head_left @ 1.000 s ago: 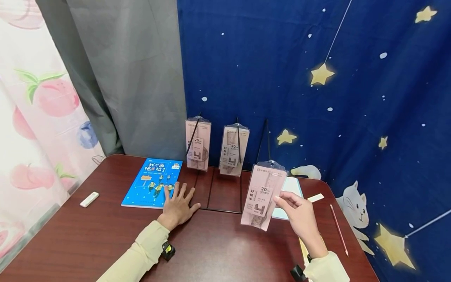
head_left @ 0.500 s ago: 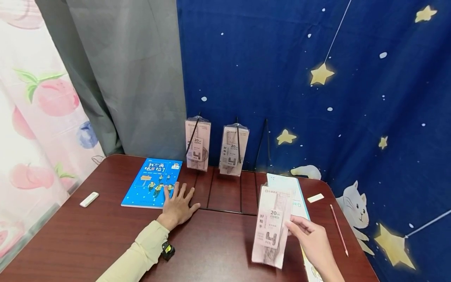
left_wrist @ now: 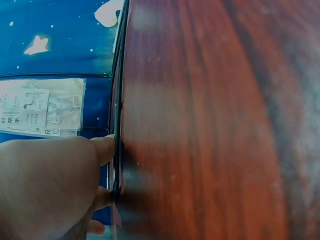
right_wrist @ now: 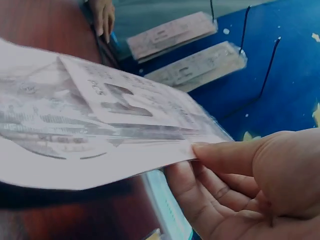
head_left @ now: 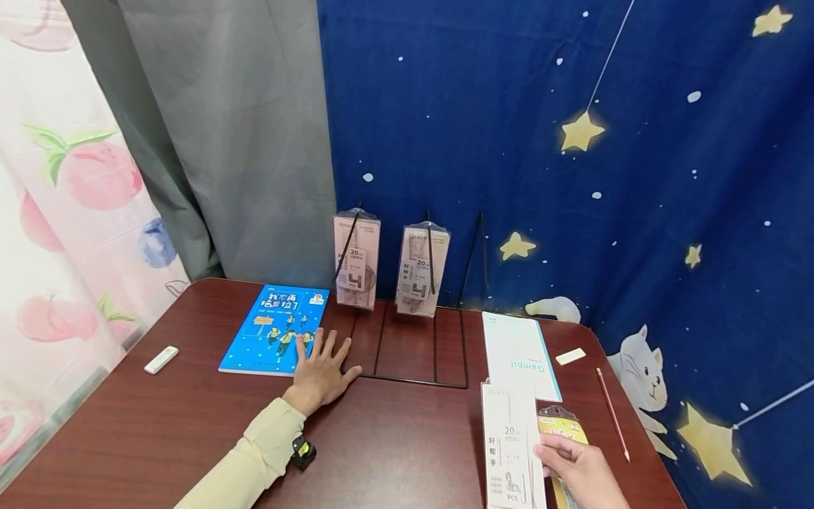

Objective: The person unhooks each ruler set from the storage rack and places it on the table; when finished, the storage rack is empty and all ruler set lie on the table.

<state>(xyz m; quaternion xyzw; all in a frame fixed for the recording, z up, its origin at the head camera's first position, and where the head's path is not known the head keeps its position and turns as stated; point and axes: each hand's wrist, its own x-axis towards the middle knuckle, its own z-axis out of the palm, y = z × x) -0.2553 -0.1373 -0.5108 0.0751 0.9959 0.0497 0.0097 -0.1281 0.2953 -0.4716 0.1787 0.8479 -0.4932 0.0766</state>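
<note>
In the head view my right hand (head_left: 581, 470) pinches the right edge of a pale pink packaged ruler set (head_left: 511, 452), marked 20 and 4 PCS, over the right front of the table. The right wrist view shows the thumb on top of the pack (right_wrist: 120, 110) and the fingers beneath. My left hand (head_left: 321, 371) lies with spread fingers at the left front corner of a black wire rack (head_left: 413, 382), its fingertips over the edge of a blue book (head_left: 267, 332). Two similar ruler packs, left (head_left: 357, 265) and middle (head_left: 421, 272), hang from the rack's hooks; the right hook (head_left: 485, 254) is bare.
A white notebook (head_left: 518, 350) lies right of the rack. A yellow package (head_left: 562, 424) is partly hidden by the right hand. Farther right are a small white block (head_left: 570, 356) and a red pencil (head_left: 612, 413). Another white block (head_left: 161, 359) lies at left.
My right hand has carried the ruler pack away from the rack, toward me and to the right, uncovering the notebook and the rack's front right corner. The left hand has stayed in place.
</note>
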